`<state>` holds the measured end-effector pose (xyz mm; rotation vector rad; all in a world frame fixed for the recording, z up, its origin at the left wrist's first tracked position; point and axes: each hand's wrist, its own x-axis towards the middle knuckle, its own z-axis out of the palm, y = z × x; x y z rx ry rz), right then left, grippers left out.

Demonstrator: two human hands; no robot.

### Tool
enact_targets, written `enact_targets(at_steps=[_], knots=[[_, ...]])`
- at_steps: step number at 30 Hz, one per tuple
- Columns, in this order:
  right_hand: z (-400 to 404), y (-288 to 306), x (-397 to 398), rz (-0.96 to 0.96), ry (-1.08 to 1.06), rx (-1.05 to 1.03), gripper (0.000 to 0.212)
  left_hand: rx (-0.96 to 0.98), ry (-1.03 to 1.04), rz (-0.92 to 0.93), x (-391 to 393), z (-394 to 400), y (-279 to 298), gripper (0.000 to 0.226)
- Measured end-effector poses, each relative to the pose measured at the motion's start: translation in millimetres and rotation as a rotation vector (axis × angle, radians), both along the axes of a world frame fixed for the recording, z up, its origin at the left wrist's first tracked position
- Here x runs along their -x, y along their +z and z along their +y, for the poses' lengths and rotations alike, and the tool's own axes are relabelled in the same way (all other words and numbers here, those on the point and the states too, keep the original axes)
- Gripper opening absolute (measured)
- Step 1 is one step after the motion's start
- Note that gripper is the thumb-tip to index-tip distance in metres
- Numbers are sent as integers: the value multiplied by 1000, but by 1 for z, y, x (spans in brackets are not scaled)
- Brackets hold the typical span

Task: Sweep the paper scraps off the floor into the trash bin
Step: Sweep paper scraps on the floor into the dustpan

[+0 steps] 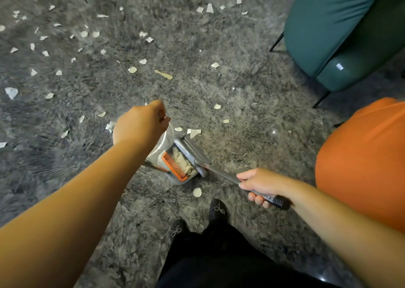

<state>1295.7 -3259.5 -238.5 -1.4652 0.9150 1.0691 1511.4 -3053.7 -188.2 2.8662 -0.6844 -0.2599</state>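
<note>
Paper scraps (pixel 215 65): small, white to cream, torn into irregular chips and strips; scattered thickly over the upper left and upper middle of the floor, more thinly near the dustpan. One round scrap (pixel 197 192) is seen just in front of the shoes; one tan strip (pixel 164 75) lies mid-floor.
Dustpan (pixel 175 167): grey, upright type, set on the floor at centre; an orange comb edge (pixel 174 167) runs along its mouth. A pale heap of gathered paper is seen inside.
Broom (pixel 197 154): grey head pressed against the dustpan mouth, the metal shaft slanting toward lower right, ending in a black ribbed grip (pixel 281 202).
Left hand (pixel 140 125): fingers curled downward at the top of the dustpan; the handle itself is hidden beneath the hand, so a grip on it is probable, not confirmed.
Right hand (pixel 259 185): wrapped around the broom shaft just above the black grip, fingertips visible beneath.
Floor (pixel 241 86): mottled grey, marbled pattern, blurred in places.
Teal chair (pixel 341 31): padded, smooth-skinned, on thin dark legs, at upper right, bounding the swept area.
Orange seat (pixel 368 160): rounded, smooth, at right edge, close behind the right forearm.
Shoes (pixel 218 209): black with small sparkling bows, below the dustpan; dark trousers above them.
</note>
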Motion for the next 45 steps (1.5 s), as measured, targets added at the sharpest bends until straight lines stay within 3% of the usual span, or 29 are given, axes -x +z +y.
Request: enact_targets(at_steps=[8,17,25,35,45], knots=[[19,1,26,-1,-185,85,54,61,13,60,-3,36,9,16],[50,-1,42,-43,-256,174,54,43,-99,62,8,92,29,15],[101,-28,63,-23,-328,147,53,-62,-446,14,21,126,33,17],[185,-32,87,52,-467,5,56,-54,-593,-16,44,157,15,19],[198,-23,56,9,-734,-250,50,-67,-512,11,45,166,14,18]])
